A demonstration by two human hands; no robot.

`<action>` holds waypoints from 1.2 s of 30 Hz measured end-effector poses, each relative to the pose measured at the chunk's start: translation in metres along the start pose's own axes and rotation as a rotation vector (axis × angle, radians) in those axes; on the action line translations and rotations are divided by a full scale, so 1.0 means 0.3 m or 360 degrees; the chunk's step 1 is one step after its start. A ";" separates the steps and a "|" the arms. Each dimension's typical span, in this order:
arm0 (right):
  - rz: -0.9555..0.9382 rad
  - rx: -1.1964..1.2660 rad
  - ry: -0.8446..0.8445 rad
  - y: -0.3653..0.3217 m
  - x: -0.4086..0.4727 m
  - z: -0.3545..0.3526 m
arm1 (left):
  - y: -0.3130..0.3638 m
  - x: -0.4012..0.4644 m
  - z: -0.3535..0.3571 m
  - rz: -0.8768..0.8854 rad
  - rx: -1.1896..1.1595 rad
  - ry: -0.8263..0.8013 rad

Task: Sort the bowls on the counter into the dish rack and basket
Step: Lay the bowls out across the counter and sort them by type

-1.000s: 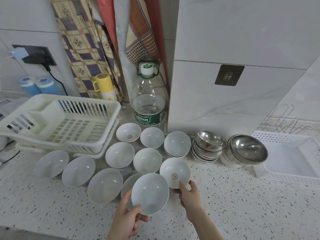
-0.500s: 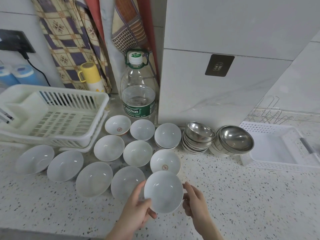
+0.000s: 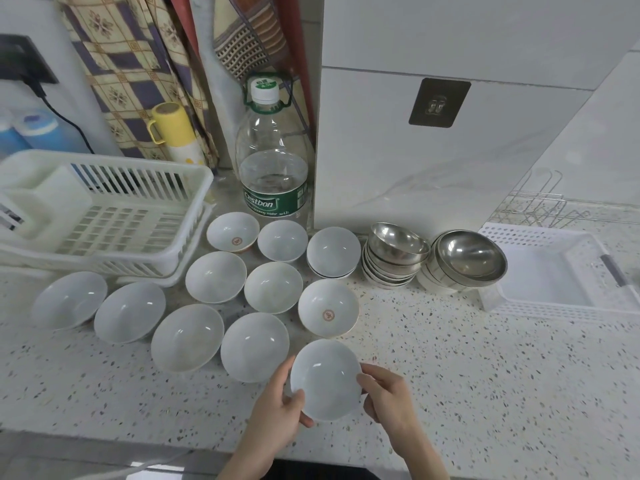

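At the frame's lower centre, the left hand and right hand together clasped a white bowl above the counter.

A home kitchen: speckled stone counter, white marble-tiled wall, white plastic dish rack far left, patterned cloths hanging.

dish rack cut off at left; basket perhaps clipped right.

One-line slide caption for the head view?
Both hands, left hand and right hand, hold a white bowl above the counter.
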State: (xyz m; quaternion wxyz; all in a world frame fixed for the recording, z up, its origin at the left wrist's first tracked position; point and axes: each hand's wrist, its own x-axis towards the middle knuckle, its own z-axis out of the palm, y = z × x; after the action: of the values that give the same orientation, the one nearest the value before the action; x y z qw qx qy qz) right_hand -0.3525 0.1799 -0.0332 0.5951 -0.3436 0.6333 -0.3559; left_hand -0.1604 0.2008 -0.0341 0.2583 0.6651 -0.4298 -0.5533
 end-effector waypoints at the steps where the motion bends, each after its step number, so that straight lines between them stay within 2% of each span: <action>1: 0.0002 -0.0009 -0.0010 -0.001 0.003 0.002 | -0.004 0.002 0.000 0.0012 0.0014 0.0004; 13: 0.0016 -0.0205 -0.0002 -0.011 0.034 0.014 | -0.002 0.017 -0.003 0.0193 0.0161 -0.0087; 18: 0.0007 -0.0178 -0.0004 -0.020 0.035 0.006 | 0.021 0.000 0.013 0.0147 0.0466 -0.0115; 23: -0.0003 -0.0171 -0.0047 -0.036 0.033 0.007 | 0.021 -0.010 0.014 0.0165 0.0605 -0.0102; 30: 0.0010 -0.0230 -0.0109 -0.039 0.038 0.018 | 0.002 -0.019 -0.002 0.0207 0.0554 -0.0219; 36: 0.0043 -0.0199 -0.0133 -0.049 0.033 0.028 | 0.002 -0.021 -0.016 0.0266 0.0640 -0.0162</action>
State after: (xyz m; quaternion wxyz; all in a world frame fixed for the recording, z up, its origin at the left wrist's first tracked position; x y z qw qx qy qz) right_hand -0.3446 0.1635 -0.0259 0.6030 -0.3862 0.6335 -0.2930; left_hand -0.1562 0.2054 -0.0292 0.1432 0.6365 -0.5976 -0.4661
